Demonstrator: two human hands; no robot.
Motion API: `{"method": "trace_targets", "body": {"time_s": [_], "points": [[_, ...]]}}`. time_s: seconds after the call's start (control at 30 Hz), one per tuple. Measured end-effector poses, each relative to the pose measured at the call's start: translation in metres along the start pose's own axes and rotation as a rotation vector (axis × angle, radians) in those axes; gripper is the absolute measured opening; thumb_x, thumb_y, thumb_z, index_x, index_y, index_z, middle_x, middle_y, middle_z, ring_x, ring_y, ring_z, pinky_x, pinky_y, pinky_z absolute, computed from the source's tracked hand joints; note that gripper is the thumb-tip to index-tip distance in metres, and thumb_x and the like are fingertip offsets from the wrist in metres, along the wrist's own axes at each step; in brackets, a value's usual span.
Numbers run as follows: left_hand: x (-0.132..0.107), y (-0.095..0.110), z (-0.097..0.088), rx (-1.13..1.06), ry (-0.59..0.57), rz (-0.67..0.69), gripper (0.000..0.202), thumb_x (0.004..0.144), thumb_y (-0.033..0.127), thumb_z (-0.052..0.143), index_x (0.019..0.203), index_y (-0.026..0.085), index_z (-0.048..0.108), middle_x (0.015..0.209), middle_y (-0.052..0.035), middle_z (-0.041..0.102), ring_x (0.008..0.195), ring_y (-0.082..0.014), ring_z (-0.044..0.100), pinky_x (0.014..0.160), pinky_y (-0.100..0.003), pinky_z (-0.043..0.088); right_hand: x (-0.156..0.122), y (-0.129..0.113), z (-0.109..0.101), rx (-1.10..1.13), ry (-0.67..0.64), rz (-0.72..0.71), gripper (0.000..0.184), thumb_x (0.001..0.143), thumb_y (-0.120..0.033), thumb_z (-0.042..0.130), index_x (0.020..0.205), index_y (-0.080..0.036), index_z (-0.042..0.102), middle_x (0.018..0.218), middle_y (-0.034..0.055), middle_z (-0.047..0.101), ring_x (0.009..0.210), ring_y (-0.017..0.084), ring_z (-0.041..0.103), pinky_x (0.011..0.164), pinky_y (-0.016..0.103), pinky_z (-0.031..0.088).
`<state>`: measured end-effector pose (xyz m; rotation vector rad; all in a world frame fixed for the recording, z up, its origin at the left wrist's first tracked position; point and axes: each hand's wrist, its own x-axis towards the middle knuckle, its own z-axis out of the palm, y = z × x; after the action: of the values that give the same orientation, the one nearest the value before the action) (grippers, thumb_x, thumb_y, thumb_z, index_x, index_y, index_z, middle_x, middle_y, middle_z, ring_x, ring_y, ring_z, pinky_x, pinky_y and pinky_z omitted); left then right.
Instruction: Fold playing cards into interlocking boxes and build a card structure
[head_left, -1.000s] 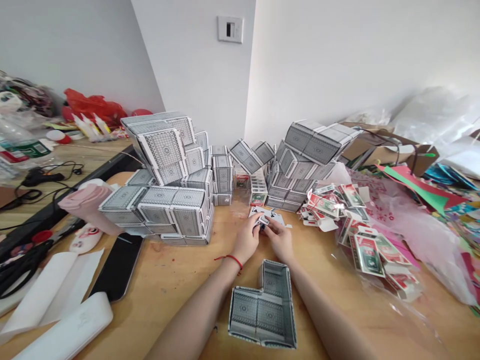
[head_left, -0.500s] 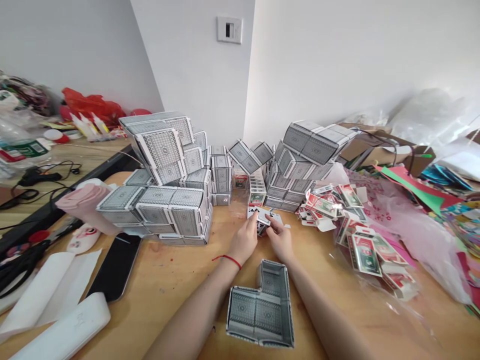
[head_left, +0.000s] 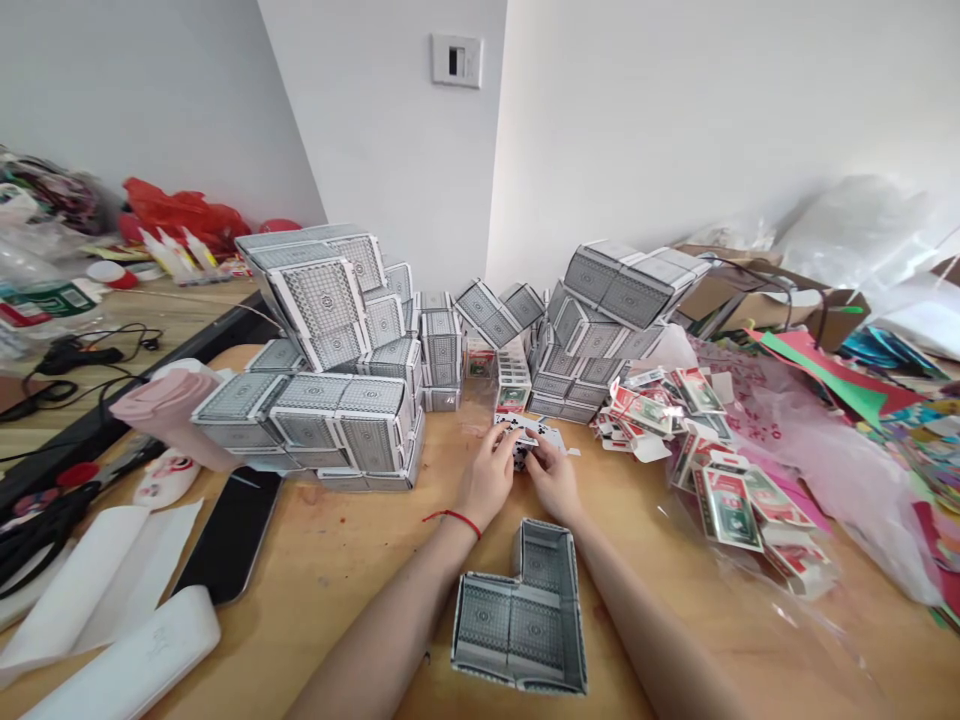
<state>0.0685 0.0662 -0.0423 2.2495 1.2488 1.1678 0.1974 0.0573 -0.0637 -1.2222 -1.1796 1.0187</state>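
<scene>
Playing cards [head_left: 520,457] with black club marks are held between my two hands, over the middle of the table. My left hand [head_left: 489,468] grips them from the left, fingers curled over the top. From the other side my right hand [head_left: 553,478] pinches them with thumb and fingers. More face-up cards [head_left: 550,437] lie just behind the hands. Between my forearms sits an L-shaped open box [head_left: 536,610] made of grey-backed cards. Part of what I hold is hidden by my fingers.
Stacked card blocks stand at the left [head_left: 337,410] and back right [head_left: 600,330]. Card boxes [head_left: 727,505] lie heaped at the right beside a clear plastic bag [head_left: 847,520]. At the left are a black phone [head_left: 231,530], a white case [head_left: 150,650] and black scissors [head_left: 45,540].
The fingers of my left hand have moved over the top of the held cards, and my right hand has shifted slightly left. The card blocks have not moved.
</scene>
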Motion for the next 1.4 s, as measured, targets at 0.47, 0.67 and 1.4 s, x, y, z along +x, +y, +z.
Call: {"method": "trace_targets", "body": {"time_s": [0.47, 0.67, 1.4], "points": [[0.003, 0.001, -0.003, -0.170, 0.054, -0.049, 0.025, 0.084, 0.014, 0.035, 0.098, 0.021, 0.054, 0.096, -0.0029, 0.061, 0.092, -0.0144, 0.054, 0.083, -0.032, 0.044, -0.007, -0.029, -0.004, 0.688, -0.308, 0.338, 0.021, 0.071, -0.027, 0.060, 0.091, -0.022, 0.059, 0.086, 0.0023, 0.063, 0.077, 0.018, 0.058, 0.067, 0.032, 0.047], [0.003, -0.003, 0.000, -0.180, 0.166, -0.116, 0.023, 0.082, 0.013, 0.037, 0.098, 0.018, 0.053, 0.098, -0.0060, 0.060, 0.095, -0.0159, 0.055, 0.084, -0.032, 0.044, -0.006, -0.031, -0.001, 0.798, -0.345, 0.430, 0.025, 0.078, -0.034, 0.051, 0.098, -0.019, 0.056, 0.089, 0.0055, 0.064, 0.077, 0.018, 0.059, 0.069, 0.036, 0.048], [0.005, 0.003, -0.010, -0.325, -0.041, -0.052, 0.020, 0.066, 0.017, 0.061, 0.078, 0.018, 0.045, 0.108, -0.0071, 0.053, 0.103, -0.0176, 0.050, 0.083, -0.033, 0.044, 0.002, -0.022, -0.003, 0.503, -0.028, 0.148, 0.027, 0.071, -0.043, 0.056, 0.091, -0.025, 0.056, 0.092, 0.0023, 0.060, 0.081, 0.019, 0.055, 0.067, 0.031, 0.046]]}}
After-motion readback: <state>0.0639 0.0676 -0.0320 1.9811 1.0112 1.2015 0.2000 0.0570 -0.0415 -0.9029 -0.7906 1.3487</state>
